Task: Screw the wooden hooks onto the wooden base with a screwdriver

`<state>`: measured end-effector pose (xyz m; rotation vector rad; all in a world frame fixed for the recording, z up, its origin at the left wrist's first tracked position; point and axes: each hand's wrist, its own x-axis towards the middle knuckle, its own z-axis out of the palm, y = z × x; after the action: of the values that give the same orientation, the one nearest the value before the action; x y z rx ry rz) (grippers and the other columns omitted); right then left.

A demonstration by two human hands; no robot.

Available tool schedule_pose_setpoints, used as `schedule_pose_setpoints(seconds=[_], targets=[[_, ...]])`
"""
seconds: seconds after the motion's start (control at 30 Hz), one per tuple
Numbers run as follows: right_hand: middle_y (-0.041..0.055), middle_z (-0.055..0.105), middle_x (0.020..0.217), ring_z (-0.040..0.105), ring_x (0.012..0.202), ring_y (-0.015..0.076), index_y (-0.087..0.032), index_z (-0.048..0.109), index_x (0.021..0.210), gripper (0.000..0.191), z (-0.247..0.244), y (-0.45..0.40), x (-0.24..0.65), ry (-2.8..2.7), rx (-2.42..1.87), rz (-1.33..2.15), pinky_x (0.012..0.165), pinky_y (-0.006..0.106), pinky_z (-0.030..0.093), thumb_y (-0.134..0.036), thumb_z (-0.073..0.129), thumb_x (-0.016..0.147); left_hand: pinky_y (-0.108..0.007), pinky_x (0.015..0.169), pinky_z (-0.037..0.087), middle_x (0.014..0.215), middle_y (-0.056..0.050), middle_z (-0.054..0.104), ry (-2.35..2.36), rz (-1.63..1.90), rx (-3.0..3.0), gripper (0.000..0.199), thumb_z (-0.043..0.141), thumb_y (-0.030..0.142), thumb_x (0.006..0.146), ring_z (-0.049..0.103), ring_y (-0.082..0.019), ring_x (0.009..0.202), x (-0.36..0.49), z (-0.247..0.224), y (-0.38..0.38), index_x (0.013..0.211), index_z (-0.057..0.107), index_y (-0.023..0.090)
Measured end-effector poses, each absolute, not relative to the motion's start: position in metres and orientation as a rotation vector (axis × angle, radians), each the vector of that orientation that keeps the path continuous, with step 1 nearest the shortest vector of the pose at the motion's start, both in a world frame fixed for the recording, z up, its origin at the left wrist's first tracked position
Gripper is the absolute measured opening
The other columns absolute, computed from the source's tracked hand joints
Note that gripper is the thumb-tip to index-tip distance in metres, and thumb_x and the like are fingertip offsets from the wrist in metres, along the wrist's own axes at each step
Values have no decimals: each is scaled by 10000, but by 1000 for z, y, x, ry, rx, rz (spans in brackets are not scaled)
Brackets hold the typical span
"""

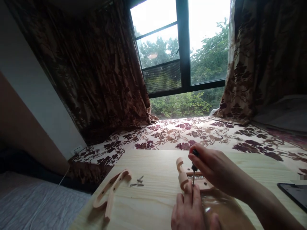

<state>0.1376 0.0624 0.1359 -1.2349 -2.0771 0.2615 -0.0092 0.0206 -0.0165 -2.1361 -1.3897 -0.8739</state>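
My right hand [211,164] is closed around the black handle of a screwdriver [195,161], which stands nearly upright with its tip down. That tip meets the fingertips of my left hand [188,206], which press on a pale curved wooden hook [183,180] lying on the board. Any screw under the tip is hidden by the fingers. A second curled wooden hook [179,163] lies just behind, and dark holes show in the flat wooden parts. Clear, shiny plastic wrapping [217,203] lies beside my left hand.
Two more curved wooden hooks [118,180] lie on the left of the pale wooden board [148,207], with several loose screws [139,181] beside them. A dark-edged flat device [294,195] rests at the right. Beyond are a floral-covered sill [168,134], curtains and a window.
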Motion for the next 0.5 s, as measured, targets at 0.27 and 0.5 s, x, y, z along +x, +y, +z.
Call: schedule_pose_setpoints(seconds=[0.27, 0.5], targets=[[15, 559, 695, 514, 604, 193, -240, 404, 793, 207, 139, 54, 135, -2144, -1181, 249, 582, 307, 330, -325, 323, 963, -298, 698, 601, 1315, -78, 582, -1416, -846, -2183, 667, 530, 593, 809, 694, -249, 905, -8, -6, 17, 1339, 524, 189], [-3, 539, 688, 497, 602, 181, -241, 378, 768, 231, 136, 53, 133, -2158, -1167, 211, 579, 303, 308, -323, 321, 976, -305, 630, 604, 1186, -112, 656, -1417, -896, -2217, 670, 577, 647, 756, 709, -273, 817, -3, 15, 15, 1186, 657, 138]])
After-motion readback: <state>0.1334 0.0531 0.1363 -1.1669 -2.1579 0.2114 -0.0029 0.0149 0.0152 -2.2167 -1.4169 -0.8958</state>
